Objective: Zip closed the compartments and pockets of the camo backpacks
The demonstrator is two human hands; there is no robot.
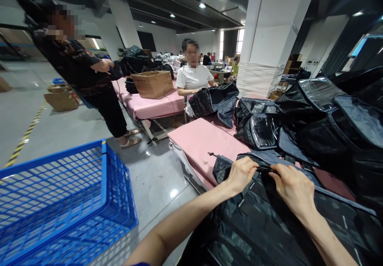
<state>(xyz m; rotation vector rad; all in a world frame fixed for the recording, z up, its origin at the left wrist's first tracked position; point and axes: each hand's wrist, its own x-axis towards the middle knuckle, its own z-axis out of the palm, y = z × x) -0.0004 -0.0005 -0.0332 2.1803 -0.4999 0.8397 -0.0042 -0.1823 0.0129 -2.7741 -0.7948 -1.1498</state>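
Observation:
A large black camouflage-patterned bag point(260, 222) with grey lining lies at the front of the pink-covered table point(203, 138). At its upper edge, my left hand point(241, 174) is closed, fingers pinching the dark fabric. A short way to the right, my right hand point(295, 186) pinches the same edge, thumb underneath. A dark strip of the bag's edge runs between both hands. Past my left hand, a thin cord with a small loop point(212, 154) sticks out over the pink cover. Fingertips partly hide what exactly is gripped.
More black bags with clear windows point(265, 131) are piled on the right. A blue plastic crate point(104, 178) stands on the floor at left. One person in white point(196, 78) handles a bag across the table; another stands at left. A cardboard box point(152, 84) sits on the farther table.

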